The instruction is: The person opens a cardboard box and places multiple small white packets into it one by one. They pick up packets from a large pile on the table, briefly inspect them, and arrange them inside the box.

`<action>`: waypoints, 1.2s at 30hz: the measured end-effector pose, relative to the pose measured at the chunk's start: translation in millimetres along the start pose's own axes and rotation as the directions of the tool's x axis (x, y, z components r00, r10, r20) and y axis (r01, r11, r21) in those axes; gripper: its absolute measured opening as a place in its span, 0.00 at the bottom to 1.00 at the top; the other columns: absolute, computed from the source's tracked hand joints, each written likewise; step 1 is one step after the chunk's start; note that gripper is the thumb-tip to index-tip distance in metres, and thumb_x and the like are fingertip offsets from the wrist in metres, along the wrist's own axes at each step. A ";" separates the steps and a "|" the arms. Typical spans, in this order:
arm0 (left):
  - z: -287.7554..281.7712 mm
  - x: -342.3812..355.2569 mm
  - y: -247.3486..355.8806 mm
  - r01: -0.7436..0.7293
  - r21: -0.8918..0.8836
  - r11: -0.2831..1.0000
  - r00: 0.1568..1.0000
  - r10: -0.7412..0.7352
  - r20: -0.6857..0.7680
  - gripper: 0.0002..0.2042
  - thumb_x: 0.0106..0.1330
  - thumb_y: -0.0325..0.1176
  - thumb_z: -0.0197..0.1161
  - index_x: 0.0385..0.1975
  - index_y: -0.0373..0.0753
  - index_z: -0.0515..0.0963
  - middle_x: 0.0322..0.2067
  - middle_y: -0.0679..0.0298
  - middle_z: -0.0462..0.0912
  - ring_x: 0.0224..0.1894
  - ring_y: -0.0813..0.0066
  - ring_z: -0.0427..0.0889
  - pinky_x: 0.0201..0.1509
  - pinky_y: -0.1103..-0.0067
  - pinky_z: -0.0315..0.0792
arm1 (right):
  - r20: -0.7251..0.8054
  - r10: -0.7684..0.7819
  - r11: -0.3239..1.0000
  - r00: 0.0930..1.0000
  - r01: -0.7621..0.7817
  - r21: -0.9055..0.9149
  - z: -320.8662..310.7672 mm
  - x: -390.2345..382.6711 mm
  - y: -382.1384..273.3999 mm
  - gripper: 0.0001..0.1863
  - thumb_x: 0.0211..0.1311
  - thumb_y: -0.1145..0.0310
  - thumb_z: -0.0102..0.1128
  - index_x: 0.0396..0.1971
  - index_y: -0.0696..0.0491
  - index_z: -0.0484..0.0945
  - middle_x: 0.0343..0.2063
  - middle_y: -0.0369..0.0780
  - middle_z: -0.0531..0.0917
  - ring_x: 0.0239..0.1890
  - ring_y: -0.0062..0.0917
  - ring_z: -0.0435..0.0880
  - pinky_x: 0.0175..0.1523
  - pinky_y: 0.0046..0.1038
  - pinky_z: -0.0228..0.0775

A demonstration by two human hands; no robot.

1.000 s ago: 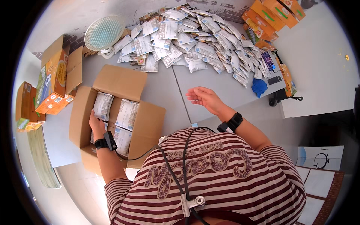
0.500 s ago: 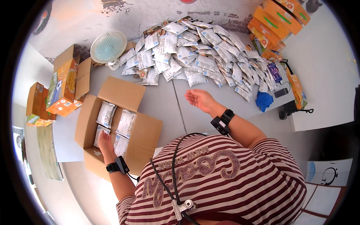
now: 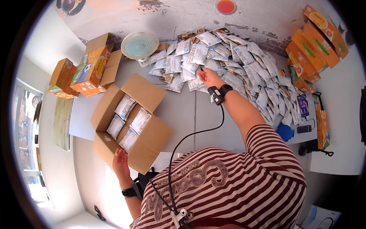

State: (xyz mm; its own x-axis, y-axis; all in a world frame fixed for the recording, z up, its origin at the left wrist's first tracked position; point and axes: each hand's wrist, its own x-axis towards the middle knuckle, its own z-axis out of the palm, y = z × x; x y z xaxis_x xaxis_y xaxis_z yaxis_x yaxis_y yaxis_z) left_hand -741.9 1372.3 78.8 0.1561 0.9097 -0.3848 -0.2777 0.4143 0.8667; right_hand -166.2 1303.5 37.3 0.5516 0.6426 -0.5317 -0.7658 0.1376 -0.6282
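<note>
My right hand (image 3: pixel 207 77) reaches to the front of the heap of white printed packets (image 3: pixel 228 53), fingers loosely curled and apart, at the packets' edge with none visibly held. My left hand (image 3: pixel 120 163) is at the near outside edge of an open cardboard box (image 3: pixel 146 150), palm up, fingers extended and holding nothing. Inside the box, several packets (image 3: pixel 139 120) lie in two rows, with brown cardboard showing between them. Black devices are strapped to both my wrists, and a cable runs from the right one.
Orange cartons (image 3: pixel 89 70) stand at back left, others (image 3: pixel 316 42) at right. A white fan (image 3: pixel 139 45) sits behind the box. At the table's (image 3: pixel 179 126) right end are a phone (image 3: pixel 303 105), a power bank (image 3: pixel 304 129) and a blue cloth (image 3: pixel 285 131).
My right hand has moved forward and up to the packet heap. My left hand has left the box's inside for its near outer edge. The view has shifted, showing more wall.
</note>
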 end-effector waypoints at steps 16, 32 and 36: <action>-6.2 -78.8 4.4 -0.041 -0.025 0.999 0.992 0.037 -0.119 0.15 0.66 0.35 0.50 0.48 0.32 0.69 0.40 0.57 0.77 0.44 0.68 0.77 0.47 0.76 0.71 | 0.012 -0.220 0.970 0.976 0.220 -0.101 9.9 83.4 -1.3 0.14 0.62 0.63 0.49 0.34 0.61 0.66 0.33 0.44 0.74 0.35 0.35 0.81 0.30 0.24 0.75; 58.8 -8.5 7.3 0.131 0.005 0.991 0.952 -0.127 0.277 0.15 0.66 0.36 0.50 0.47 0.33 0.69 0.39 0.56 0.77 0.43 0.70 0.77 0.48 0.77 0.72 | 0.537 -0.028 0.999 0.843 0.041 -0.012 34.4 -100.7 -1.8 0.11 0.57 0.65 0.50 0.36 0.55 0.73 0.38 0.38 0.79 0.41 0.28 0.78 0.46 0.31 0.70; 98.2 -2.1 13.6 0.210 0.045 0.977 0.839 -0.204 0.504 0.17 0.67 0.38 0.49 0.49 0.32 0.67 0.41 0.55 0.76 0.45 0.69 0.76 0.51 0.76 0.70 | 0.526 0.072 0.997 0.847 -0.039 -0.073 55.7 -146.3 26.7 0.17 0.59 0.65 0.47 0.44 0.59 0.70 0.43 0.42 0.78 0.46 0.30 0.77 0.52 0.33 0.68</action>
State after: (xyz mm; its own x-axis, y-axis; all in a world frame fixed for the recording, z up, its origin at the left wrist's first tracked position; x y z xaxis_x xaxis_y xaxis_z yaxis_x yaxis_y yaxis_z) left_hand -652.9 1373.3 122.5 0.6651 0.6648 -0.3401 -0.1957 0.5947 0.7797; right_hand -285.8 1255.2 130.0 0.2387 0.9510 -0.1965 -0.7608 0.0574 -0.6464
